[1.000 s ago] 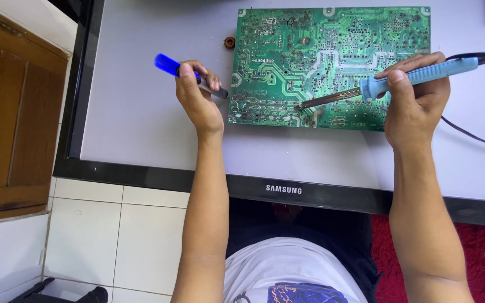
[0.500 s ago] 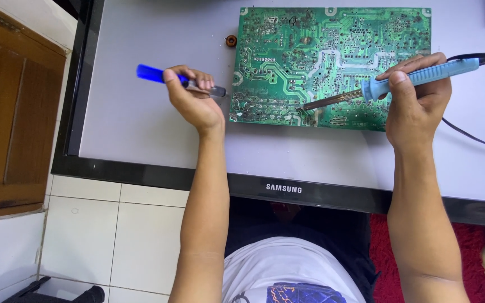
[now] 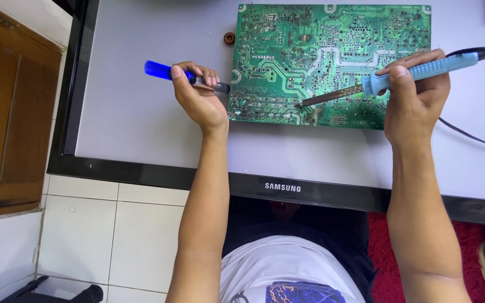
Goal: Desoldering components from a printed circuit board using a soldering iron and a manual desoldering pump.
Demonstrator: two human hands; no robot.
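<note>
A green circuit board (image 3: 332, 62) lies solder side up on the white back of a flat screen panel (image 3: 141, 112). My right hand (image 3: 416, 101) grips a light blue soldering iron (image 3: 422, 70); its metal tip touches the board's near edge, about the middle. My left hand (image 3: 197, 98) holds a blue-handled desoldering pump (image 3: 164, 71) lying level, its dark nozzle end just left of the board's left edge.
A small copper coil ring (image 3: 229, 38) sits by the board's far left corner. The iron's black cord (image 3: 472, 137) trails off right. The panel's black frame (image 3: 321, 191) borders the near side, a wooden cabinet (image 3: 7, 112) stands left, white floor tiles (image 3: 85, 235) below.
My left hand has shifted the blue tool slightly left and then back toward the board's left edge. The soldering iron tip stays on the same spot.
</note>
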